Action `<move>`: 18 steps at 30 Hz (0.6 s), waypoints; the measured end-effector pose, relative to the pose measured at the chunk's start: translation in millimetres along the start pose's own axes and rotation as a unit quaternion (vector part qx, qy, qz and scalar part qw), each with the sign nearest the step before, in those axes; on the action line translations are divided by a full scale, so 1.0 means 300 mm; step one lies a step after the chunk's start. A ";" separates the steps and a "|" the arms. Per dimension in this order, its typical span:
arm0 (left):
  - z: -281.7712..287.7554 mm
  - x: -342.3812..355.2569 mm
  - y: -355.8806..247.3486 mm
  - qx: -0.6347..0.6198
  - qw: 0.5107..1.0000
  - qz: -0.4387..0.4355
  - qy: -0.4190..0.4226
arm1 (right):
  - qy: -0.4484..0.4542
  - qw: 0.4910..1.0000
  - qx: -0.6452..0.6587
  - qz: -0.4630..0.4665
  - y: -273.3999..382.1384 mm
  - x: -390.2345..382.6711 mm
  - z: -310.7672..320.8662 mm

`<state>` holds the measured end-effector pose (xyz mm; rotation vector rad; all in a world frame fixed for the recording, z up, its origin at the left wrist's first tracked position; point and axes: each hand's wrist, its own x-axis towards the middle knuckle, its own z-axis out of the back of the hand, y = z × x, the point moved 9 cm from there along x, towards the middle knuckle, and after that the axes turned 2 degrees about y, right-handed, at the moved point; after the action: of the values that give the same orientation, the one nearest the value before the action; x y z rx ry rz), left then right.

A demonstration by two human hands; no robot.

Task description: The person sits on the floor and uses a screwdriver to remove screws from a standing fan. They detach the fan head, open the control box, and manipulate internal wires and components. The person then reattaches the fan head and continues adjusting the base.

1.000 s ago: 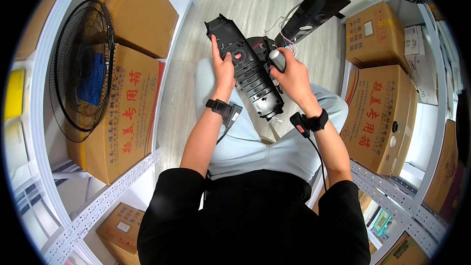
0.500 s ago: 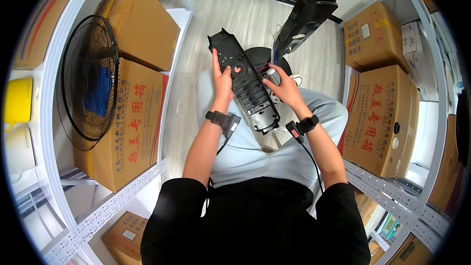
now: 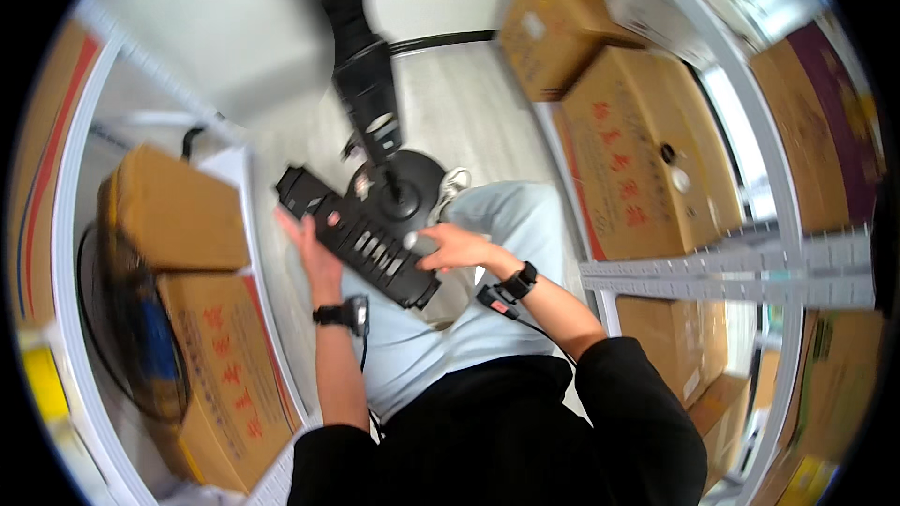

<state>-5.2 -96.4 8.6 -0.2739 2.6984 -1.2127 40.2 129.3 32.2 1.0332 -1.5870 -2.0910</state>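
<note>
My left hand point(image 3: 317, 253) holds a long black plastic housing panel point(image 3: 352, 236) along its left edge, thumb on its face and fingers partly hidden beneath. The panel lies slantwise above my lap, its ribbed, slotted inner side facing up. Near its lower right edge, my right hand point(image 3: 457, 249) is closed round a grey-handled screwdriver point(image 3: 422, 244). The pale butt of the handle points toward the panel, while the shaft is hidden. Just beyond stands a black fan column point(image 3: 367, 84) on a round black base point(image 3: 422, 178).
Metal shelving point(image 3: 656, 274) with cardboard boxes point(image 3: 628, 159) rises on my right. On the left, more boxes point(image 3: 220, 356) sit on shelves beside a black wire fan grille point(image 3: 178, 384). A shoe point(image 3: 456, 183) rests beside the round base.
The view has swung to the right and blurred, so the surroundings sit further left and turned. Both hands keep hold of the panel and the screwdriver; the screwdriver is now nearer the panel's lower end.
</note>
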 end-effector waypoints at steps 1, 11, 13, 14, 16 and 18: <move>0.040 0.007 -0.017 0.092 0.993 -0.060 -0.032 | -0.003 1.000 -0.019 -0.020 0.012 -0.024 0.011; -0.041 0.057 0.111 -0.106 0.993 0.052 0.028 | -0.034 0.999 0.004 0.016 0.118 -0.488 0.213; -0.012 0.066 0.152 -0.110 0.992 0.063 -0.020 | -0.064 0.998 0.005 0.008 0.128 -0.603 0.258; -0.031 0.050 0.177 -0.085 0.992 0.083 -0.052 | -0.097 0.995 -0.001 0.019 0.103 -0.666 0.282; -0.051 0.047 0.191 -0.093 0.991 0.090 -0.024 | -0.138 0.989 0.043 -0.027 0.060 -0.783 0.310; -0.053 0.059 0.213 -0.085 0.991 0.099 -0.019 | -0.216 0.969 0.104 -0.060 -0.016 -0.907 0.341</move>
<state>-32.2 -47.4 -30.5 -0.0465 2.7224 -0.9174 155.8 374.9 136.0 0.7829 -2.0316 -2.3929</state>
